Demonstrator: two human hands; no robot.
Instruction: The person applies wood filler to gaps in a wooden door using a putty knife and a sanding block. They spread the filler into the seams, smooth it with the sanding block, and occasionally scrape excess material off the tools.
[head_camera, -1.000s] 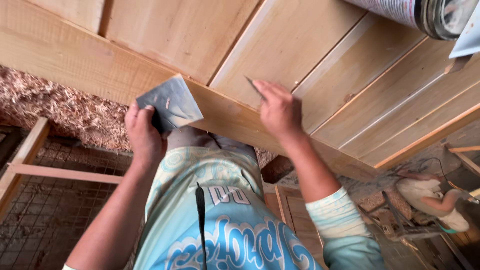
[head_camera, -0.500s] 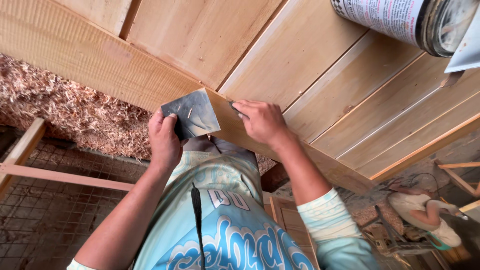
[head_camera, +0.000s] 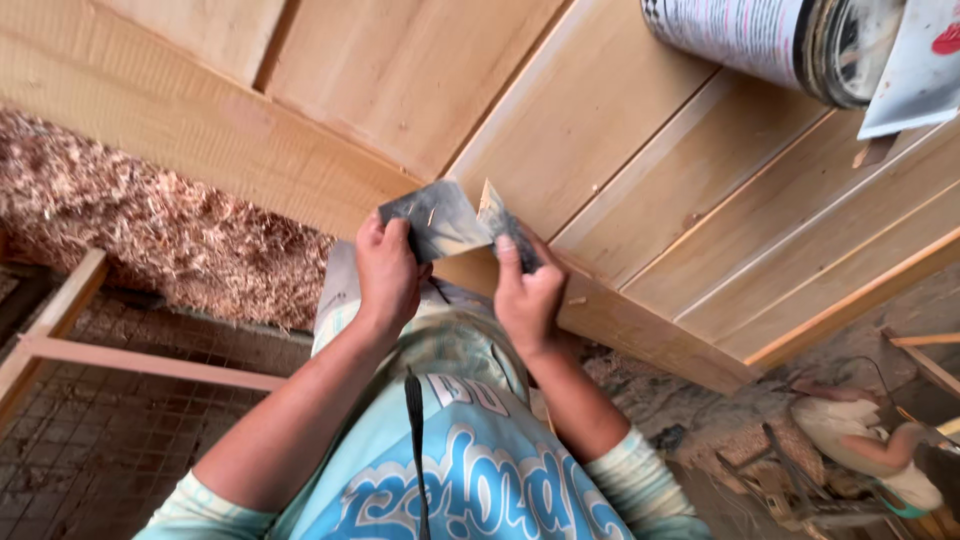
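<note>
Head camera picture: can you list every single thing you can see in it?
Scraper blades: two, thin dark grey metal, one in the left hand, one in the right hand, meeting over the panel edge.
Wooden panel: one, pale planks, filling the upper picture.
Can: one, lying on its side on the panel, top right.
Wood shavings: one pile, tan, left.
Wire-mesh frame: one, wooden, lower left.
Another person: one, lower right.
Left hand: one.
Right hand: one.

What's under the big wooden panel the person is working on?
Below the wooden panel lie wood shavings and a wire-mesh frame. The panel hides whatever supports it.
</note>
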